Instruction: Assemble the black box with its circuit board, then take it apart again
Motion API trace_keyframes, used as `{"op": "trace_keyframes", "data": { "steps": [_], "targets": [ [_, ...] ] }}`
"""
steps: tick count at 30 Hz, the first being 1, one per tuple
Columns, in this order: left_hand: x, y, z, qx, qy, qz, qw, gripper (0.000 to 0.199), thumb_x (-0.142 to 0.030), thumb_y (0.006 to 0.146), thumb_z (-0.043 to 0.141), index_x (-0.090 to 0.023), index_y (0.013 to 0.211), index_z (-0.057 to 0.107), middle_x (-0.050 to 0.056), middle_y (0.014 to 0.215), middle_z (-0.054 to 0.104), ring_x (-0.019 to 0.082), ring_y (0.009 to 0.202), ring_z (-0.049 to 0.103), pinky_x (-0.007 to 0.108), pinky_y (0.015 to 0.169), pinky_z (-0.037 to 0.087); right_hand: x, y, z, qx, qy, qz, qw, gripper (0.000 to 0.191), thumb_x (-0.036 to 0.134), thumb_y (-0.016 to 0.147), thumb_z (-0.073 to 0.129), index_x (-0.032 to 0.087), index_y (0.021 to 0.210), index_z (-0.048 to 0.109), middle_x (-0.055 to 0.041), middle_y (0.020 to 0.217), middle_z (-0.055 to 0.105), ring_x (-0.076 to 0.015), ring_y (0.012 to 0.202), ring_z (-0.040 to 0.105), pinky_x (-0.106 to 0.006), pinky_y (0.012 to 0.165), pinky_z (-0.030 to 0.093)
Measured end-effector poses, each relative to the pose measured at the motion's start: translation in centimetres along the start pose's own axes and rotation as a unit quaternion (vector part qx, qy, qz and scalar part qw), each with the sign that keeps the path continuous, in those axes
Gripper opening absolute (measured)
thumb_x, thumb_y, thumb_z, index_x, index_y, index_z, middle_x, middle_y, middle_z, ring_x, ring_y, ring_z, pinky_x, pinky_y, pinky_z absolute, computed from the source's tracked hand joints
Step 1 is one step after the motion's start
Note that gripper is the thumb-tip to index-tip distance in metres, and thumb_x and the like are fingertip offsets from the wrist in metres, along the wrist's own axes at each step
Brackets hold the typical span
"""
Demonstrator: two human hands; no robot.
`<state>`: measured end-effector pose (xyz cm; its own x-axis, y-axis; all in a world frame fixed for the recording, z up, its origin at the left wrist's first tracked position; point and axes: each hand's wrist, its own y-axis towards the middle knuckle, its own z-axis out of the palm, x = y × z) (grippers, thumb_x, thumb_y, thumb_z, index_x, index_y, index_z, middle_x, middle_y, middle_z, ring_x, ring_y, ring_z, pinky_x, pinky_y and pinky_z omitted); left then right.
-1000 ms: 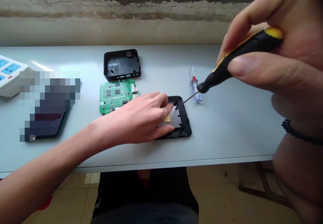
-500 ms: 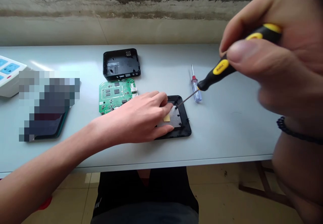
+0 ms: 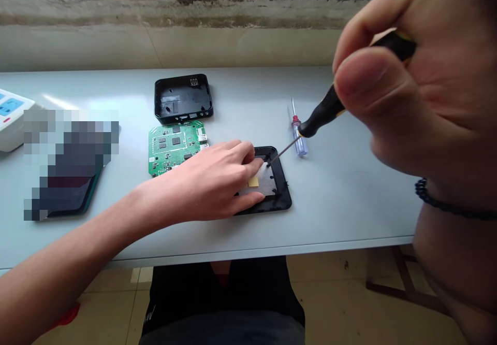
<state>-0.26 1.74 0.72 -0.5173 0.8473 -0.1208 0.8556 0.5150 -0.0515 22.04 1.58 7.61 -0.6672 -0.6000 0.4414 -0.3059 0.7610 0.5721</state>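
Observation:
My right hand (image 3: 404, 81) is closed around the black and yellow handle of a screwdriver (image 3: 320, 114). Its thin shaft slants down to the left, the tip at a dark screw point near the upper right corner of a grey metal plate (image 3: 267, 183). That plate lies inside a black plastic cover (image 3: 285, 200), flat on the table. My left hand (image 3: 229, 179) holds the cover down, thumb and curled fingers pressing on the plate around a small yellow pad (image 3: 253, 181). The left part of the cover is hidden under this hand.
A green circuit board (image 3: 166, 153) lies left of the cover, partly behind my left hand. Beyond it sits an open black case half (image 3: 184, 99). A small clear-handled screwdriver (image 3: 298, 140) lies on the right. A phone (image 3: 73, 174) and a white power strip (image 3: 13, 122) are at left.
My right hand has turned the screwdriver handle, so its yellow marks have rolled mostly out of sight. The tip stays at the same corner. The whole view has shifted slightly.

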Motion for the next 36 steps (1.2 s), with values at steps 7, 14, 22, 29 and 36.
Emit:
{"op": "trace_keyframes", "data": {
  "steps": [7, 14, 22, 29, 36],
  "targets": [
    [0.0, 0.0, 0.0, 0.003, 0.001, 0.000, 1.000, 0.041, -0.045, 0.106, 0.056, -0.011, 0.125, 0.070, 0.013, 0.108, 0.062, 0.026, 0.090, 0.060, 0.040, 0.079, 0.048, 1.0, 0.6, 0.0, 0.003, 0.063, -0.008, 0.998, 0.055, 0.066, 0.097, 0.060, 0.022, 0.065, 0.058, 0.0038, 0.062, 0.048, -0.0034, 0.056, 0.043, -0.035, 0.061, 0.036],
    [-0.1, -0.1, -0.1, -0.005, 0.003, 0.001, 1.000, 0.041, -0.045, 0.106, 0.056, -0.011, 0.124, 0.070, 0.013, 0.108, 0.063, 0.026, 0.090, 0.060, 0.040, 0.079, 0.048, -0.7, -0.4, 0.1, 0.022, -0.016, -0.046, 0.999, 0.056, 0.068, 0.095, 0.060, 0.020, 0.068, 0.052, 0.0019, 0.066, 0.052, -0.0040, 0.053, 0.034, -0.037, 0.056, 0.029],
    [0.1, 0.0, 0.0, -0.018, -0.004, 0.006, 1.000, 0.040, -0.045, 0.106, 0.055, -0.011, 0.118, 0.072, 0.012, 0.103, 0.063, 0.024, 0.086, 0.059, 0.038, 0.076, 0.047, -1.8, -0.4, 0.6, 0.012, 0.045, -0.061, 0.997, 0.050, 0.073, 0.094, 0.055, 0.024, 0.088, 0.051, 0.0015, 0.088, 0.049, -0.0084, 0.073, 0.044, -0.036, 0.063, 0.033],
    [0.1, -0.1, 0.1, -0.030, -0.010, 0.006, 0.999, 0.038, -0.045, 0.105, 0.056, -0.012, 0.116, 0.072, 0.012, 0.103, 0.064, 0.024, 0.085, 0.060, 0.038, 0.074, 0.047, -2.7, -0.4, 1.4, -0.070, -0.010, -0.113, 0.991, 0.031, 0.040, 0.096, 0.060, 0.020, 0.075, 0.049, 0.0005, 0.072, 0.042, -0.0070, 0.059, 0.032, -0.035, 0.058, 0.029],
    [0.0, -0.1, 0.0, -0.023, -0.013, 0.004, 1.000, 0.038, -0.045, 0.105, 0.055, -0.012, 0.115, 0.072, 0.012, 0.103, 0.064, 0.024, 0.086, 0.059, 0.038, 0.075, 0.048, -2.1, -0.2, 0.8, -0.028, 0.046, -0.077, 0.996, 0.051, 0.066, 0.096, 0.059, 0.021, 0.074, 0.050, -0.0004, 0.075, 0.049, -0.0095, 0.063, 0.039, -0.036, 0.062, 0.031]
  ]
}}
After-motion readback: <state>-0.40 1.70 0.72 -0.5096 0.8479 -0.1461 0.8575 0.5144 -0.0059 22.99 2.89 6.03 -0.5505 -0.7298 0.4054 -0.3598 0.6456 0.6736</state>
